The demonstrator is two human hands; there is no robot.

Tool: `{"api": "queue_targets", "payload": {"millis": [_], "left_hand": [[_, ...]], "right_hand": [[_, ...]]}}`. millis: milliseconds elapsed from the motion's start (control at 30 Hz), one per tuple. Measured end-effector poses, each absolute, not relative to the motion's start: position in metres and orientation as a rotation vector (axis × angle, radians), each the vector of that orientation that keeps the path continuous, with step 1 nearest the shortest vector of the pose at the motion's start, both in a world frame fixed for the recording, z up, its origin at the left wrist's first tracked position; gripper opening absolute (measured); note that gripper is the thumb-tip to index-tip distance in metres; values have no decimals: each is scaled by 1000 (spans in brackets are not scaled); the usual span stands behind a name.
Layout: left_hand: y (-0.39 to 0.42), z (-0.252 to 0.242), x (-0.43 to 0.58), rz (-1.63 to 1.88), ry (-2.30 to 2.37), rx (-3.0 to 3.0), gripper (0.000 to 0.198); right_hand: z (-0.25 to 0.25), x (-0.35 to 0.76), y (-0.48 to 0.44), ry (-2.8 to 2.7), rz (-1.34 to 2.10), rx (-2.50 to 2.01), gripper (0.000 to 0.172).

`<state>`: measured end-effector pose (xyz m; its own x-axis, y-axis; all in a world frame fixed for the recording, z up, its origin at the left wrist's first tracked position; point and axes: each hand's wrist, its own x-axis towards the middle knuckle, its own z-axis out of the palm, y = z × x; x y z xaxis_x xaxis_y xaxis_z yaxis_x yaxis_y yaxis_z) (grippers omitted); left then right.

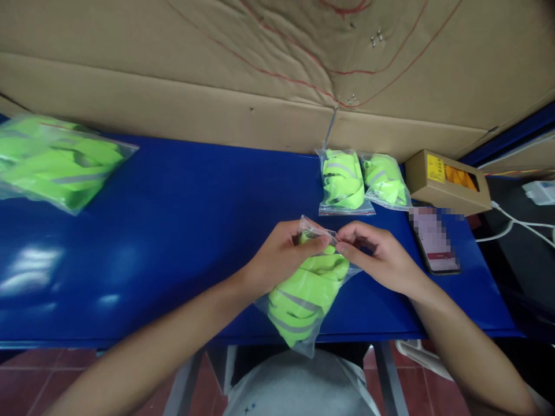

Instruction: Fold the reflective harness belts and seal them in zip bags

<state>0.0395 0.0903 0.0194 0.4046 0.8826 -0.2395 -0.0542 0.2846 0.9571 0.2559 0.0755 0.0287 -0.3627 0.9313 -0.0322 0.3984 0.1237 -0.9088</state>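
A clear plastic bag (306, 292) filled with neon-yellow material with grey stripes hangs tilted over the table's front edge. My left hand (288, 251) grips its upper left part, the thumb lying across the bag near the opening. With thumb and index finger pressed together, my right hand (375, 251) pinches the bag's upper right edge. Beyond my hands, two similar filled bags lie side by side, a left one (344, 182) and a right one (385, 180).
A larger bag of neon-yellow material (65, 164) lies at the far left of the blue table (173, 214). On the right are a cardboard box (446, 182), a phone (436, 242) and white cables (505, 228). A cardboard-covered wall (195, 110) rises behind the table.
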Motion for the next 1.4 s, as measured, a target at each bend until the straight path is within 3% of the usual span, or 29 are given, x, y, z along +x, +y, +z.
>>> {"api": "queue_targets", "payload": {"millis": [533, 967, 1200, 1400], "left_hand": [[98, 25, 35, 593, 1045, 1193, 41], [96, 17, 40, 595, 1065, 1039, 27], [96, 15, 41, 597, 1093, 1163, 35], [94, 12, 41, 678, 1019, 1155, 24]], "right_hand": [[40, 262, 74, -2044, 1071, -1356, 24], [26, 256, 79, -1916, 1221, -1250, 9], [22, 255, 76, -1877, 1198, -1307, 12], [26, 256, 79, -1937, 1247, -1253, 12]]}}
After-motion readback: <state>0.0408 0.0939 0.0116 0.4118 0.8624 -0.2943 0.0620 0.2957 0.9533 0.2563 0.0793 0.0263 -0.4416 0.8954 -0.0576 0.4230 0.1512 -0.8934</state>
